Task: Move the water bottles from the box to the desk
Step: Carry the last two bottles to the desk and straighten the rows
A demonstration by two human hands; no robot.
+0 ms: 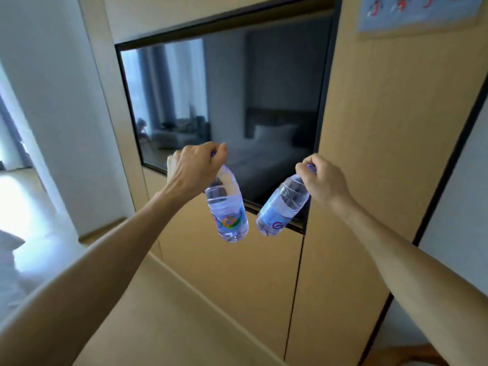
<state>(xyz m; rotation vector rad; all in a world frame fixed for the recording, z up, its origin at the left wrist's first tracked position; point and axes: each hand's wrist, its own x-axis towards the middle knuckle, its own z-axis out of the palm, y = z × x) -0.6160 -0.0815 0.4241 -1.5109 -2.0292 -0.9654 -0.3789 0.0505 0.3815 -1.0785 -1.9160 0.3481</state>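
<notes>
Bottle caps (311, 168) mostly hidden in fists; poster (420, 11) cut off, perhaps figures.

The two bottles are clear, glossy plastic: the left bottle (227, 210) has a shiny printed film label in several colours, the right bottle (281, 207) a pale blue film label, and both have ribbed shoulders that catch the light. The TV (224, 101) is dark glass, mirror-glossy, in a thin matt black frame. The wall panels (369, 154) look like pale wood laminate, smooth and matt. The poster (420, 11) at the top right corner looks like matt paper.
</notes>
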